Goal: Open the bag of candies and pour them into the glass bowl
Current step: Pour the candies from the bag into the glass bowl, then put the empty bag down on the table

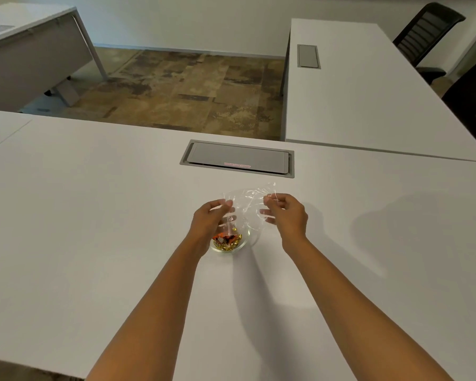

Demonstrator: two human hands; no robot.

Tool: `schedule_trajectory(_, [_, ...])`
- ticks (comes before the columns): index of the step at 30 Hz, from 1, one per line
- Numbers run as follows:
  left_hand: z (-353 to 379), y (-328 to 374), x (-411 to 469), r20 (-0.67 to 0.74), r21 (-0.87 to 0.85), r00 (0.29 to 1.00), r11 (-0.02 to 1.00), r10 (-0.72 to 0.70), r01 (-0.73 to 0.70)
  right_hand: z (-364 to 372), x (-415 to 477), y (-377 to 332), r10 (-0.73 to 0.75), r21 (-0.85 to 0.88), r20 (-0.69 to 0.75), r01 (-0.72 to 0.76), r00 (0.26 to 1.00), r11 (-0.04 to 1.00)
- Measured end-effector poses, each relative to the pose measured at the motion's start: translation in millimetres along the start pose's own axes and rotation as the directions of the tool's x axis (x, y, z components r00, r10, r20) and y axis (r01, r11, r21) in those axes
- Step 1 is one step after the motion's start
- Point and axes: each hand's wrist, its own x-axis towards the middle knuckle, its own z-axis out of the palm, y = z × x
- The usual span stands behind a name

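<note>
both forearms reach over the white desk [94, 215]. left hand [210, 221] and right hand [286, 215] pinch a clear bag [245, 204] above the bowl [228, 243], which holds the candies [227, 241].

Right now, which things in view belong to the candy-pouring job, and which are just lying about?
Part of the job:
- clear plastic bag, held up by left hand and right hand
- glass bowl
- wrapped candies in the bowl

Just there:
- grey cable hatch in the white table
- black chair
- other desks
</note>
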Motion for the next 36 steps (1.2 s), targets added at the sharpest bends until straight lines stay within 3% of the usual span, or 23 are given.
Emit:
schedule_trajectory(5, [-7.8, -10.0, -9.7, 0.072, 0.121, 0.997, 0.992, -0.043, 0.034, -18.4, -9.8, 12.7, 0.193, 0.007, 0.087, -0.194, 0.977, 0.981])
schedule_trajectory(8, [-18.1, -23.4, -19.9, 0.191, 0.236, 0.972, 0.968, -0.135, 0.088, -33.4, -18.9, 25.6, 0.336, -0.128, 0.156, -0.318, 0.929, 0.939])
schedule_trajectory(14, [-28.6, -56.4, -40.9, 0.207, 0.341, 0.937, 0.918, -0.282, 0.201, -42.5, -40.5, 57.6, 0.46, -0.258, 0.218, -0.404, 0.861, 0.878])
schedule_trajectory(20, [-36.6, -80.0, -53.6, -0.01, 0.299, 0.969, 0.924, -0.247, 0.239, -31.0, -62.1, 87.7, 0.45, -0.289, 0.143, -0.397, 0.882, 0.871])
schedule_trajectory(25, [-37.0, -94.4, -62.2, -0.203, 0.421, 0.972, 0.885, -0.121, 0.198, -21.8, -79.9, 106.0, 0.361, -0.368, 0.102, -0.302, 0.927, 0.879])
schedule_trajectory(31, [-34.5, -106.0, -65.4, -0.317, 0.534, 0.948, 0.822, -0.021, 0.197, -10.4, -91.6, 115.5, 0.24, -0.553, 0.082, -0.156, 0.967, 0.819])
schedule_trajectory(36, [-32.4, -109.7, -64.4, -0.356, 0.567, 0.934, 0.788, -0.029, 0.24, -7.0, -92.9, 119.8, 0.189, -0.624, 0.094, -0.09, 0.978, 0.776])
